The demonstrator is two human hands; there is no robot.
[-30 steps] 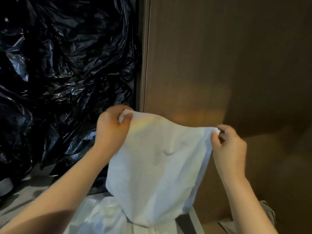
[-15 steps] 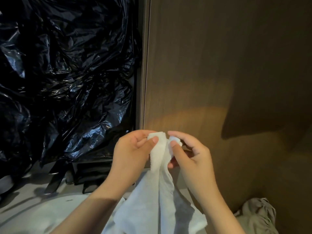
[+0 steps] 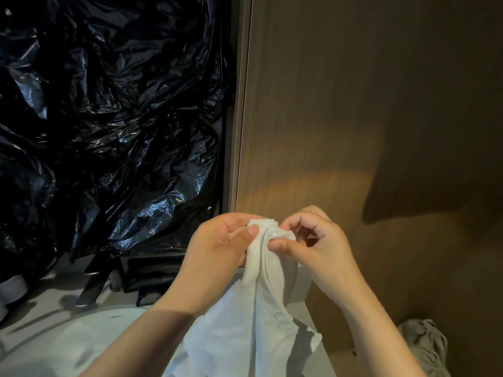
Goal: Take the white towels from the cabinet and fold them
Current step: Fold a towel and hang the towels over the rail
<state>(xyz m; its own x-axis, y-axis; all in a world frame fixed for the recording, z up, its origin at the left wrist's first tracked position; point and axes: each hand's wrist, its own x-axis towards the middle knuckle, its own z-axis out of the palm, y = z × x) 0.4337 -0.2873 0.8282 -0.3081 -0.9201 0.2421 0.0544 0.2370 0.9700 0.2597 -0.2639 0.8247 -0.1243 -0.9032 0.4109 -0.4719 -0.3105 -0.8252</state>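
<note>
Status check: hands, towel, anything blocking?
Left hand and right hand pinch white towel top corners together. Towel hangs doubled below. Black plastic at left, nothing blocking.

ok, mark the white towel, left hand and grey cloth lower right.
white towel (image 3: 258, 330), head view, hanging part below the hands.
left hand (image 3: 217, 243), head view, middle of the hand.
grey cloth (image 3: 424, 346), head view, middle of the heap.

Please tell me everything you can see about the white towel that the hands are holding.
The white towel is thin, soft-looking cloth. Its top is bunched together, pinched by the left hand and the right hand. The rest hangs down in loose vertical folds. A stitched edge shows below the left thumb; its lower edge looks ragged.
</note>
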